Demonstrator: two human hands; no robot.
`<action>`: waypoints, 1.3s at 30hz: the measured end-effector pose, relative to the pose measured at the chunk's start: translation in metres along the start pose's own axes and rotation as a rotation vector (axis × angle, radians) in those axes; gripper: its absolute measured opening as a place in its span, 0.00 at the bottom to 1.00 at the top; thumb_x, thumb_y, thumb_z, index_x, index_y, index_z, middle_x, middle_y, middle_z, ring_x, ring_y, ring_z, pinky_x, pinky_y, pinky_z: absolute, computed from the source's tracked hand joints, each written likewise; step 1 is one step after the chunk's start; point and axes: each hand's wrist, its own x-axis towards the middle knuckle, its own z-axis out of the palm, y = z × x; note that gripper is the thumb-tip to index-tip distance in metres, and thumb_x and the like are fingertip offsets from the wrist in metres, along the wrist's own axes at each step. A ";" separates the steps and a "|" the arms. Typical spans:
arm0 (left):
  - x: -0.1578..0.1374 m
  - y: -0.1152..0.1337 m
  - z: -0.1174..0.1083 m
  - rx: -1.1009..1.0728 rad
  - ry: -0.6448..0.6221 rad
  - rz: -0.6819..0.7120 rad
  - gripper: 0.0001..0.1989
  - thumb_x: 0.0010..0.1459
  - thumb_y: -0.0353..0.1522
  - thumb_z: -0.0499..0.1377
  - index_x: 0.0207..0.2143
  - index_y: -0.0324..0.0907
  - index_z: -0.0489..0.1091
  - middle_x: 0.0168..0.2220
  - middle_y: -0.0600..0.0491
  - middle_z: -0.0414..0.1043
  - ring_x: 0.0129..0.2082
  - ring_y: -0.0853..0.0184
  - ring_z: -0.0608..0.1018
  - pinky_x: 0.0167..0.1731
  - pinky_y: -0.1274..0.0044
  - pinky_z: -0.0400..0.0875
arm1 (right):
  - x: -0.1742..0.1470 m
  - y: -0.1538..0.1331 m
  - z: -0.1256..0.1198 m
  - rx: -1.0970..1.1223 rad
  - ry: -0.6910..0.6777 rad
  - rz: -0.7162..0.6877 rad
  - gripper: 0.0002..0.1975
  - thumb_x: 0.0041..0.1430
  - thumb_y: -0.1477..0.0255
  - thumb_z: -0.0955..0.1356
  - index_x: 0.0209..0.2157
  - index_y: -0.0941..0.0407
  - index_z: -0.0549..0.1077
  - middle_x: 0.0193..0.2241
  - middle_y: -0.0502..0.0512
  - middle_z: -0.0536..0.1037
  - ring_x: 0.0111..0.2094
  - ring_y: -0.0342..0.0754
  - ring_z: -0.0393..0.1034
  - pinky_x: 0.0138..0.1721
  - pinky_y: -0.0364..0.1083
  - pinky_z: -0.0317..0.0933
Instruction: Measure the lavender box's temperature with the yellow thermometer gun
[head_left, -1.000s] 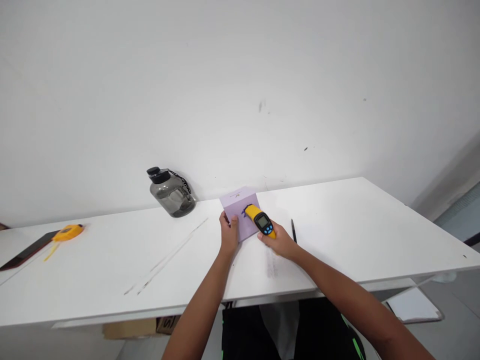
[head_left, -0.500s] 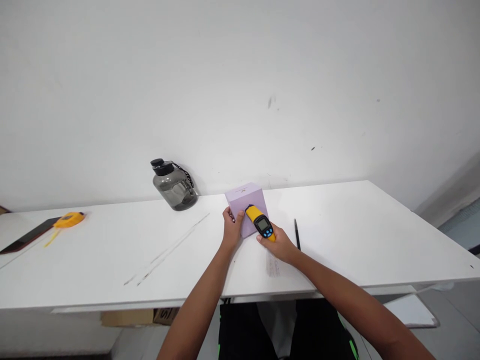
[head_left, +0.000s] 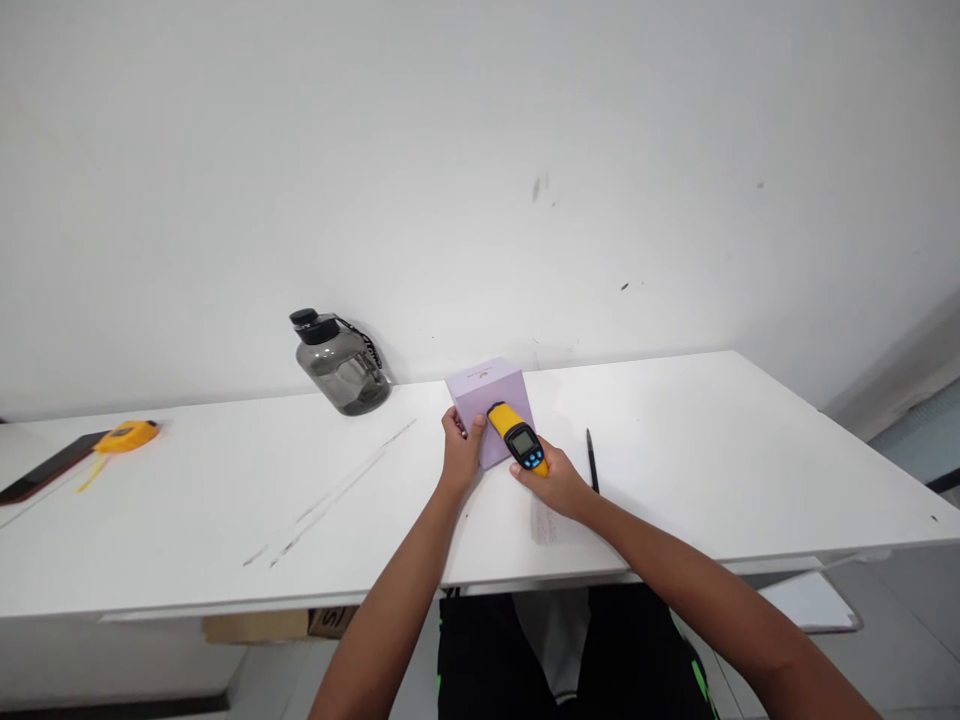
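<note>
A pale purple box (head_left: 504, 388) stands tilted on the white table, with small print on its top face. My left hand (head_left: 461, 445) grips the box at its left side, thumb on the front face. In my right hand (head_left: 555, 482) is a yellow and black infrared thermometer (head_left: 517, 437), its handle wrapped by my fingers. The thermometer's nose points at the front of the box, and its small screen and blue buttons face me. Whether the nose touches the box I cannot tell. A black pen (head_left: 592, 460) lies just right of my right hand, partly hidden by the forearm.
On the white table (head_left: 697, 450), a grey see-through water jug (head_left: 345, 365) leans near the wall. At the far left a yellow tape measure (head_left: 127, 436) rests by a dark flat device (head_left: 52, 468). Below the table sits a cardboard box (head_left: 255, 626).
The view has shifted slightly, so everything sits a little higher and further left. Both hands keep their hold on the box and the thermometer.
</note>
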 end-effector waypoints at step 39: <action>0.001 0.001 0.000 0.015 -0.014 -0.008 0.37 0.50 0.55 0.63 0.53 0.43 0.58 0.54 0.43 0.66 0.52 0.59 0.72 0.51 0.66 0.68 | 0.001 0.002 -0.001 -0.089 0.002 0.033 0.18 0.55 0.60 0.70 0.44 0.54 0.70 0.28 0.47 0.70 0.28 0.43 0.61 0.31 0.44 0.58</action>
